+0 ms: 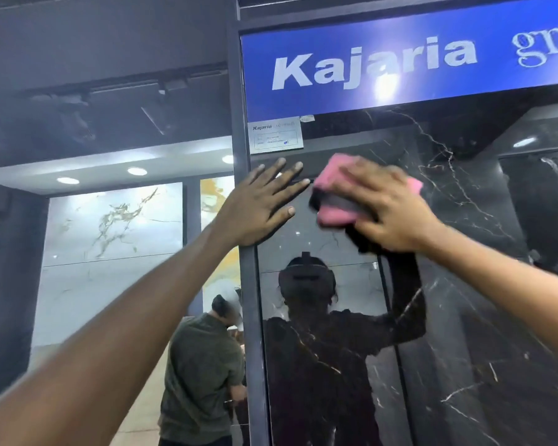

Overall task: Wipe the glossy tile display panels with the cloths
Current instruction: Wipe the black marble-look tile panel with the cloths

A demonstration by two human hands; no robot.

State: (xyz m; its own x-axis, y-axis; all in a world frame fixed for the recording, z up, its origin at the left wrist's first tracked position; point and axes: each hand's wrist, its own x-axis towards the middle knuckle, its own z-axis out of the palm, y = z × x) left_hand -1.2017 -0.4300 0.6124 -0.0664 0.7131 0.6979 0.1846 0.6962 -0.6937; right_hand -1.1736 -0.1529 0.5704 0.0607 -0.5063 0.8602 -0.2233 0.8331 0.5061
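A glossy black marble tile panel (464, 317) with white and gold veins stands upright in a dark frame in front of me. My right hand (384, 204) presses a folded pink cloth (334, 214) flat against the upper part of the panel. My left hand (264, 204) lies open with fingers spread on the panel's left frame edge (248, 284), holding nothing. The panel mirrors my head, my raised arm and the cloth.
A blue sign (400, 59) reading "Kajaria" runs above the panel, with a small label sticker (276, 135) below its left end. To the left, a person in a green shirt (203, 365) stands before pale marble display panels (110, 252) under ceiling spotlights.
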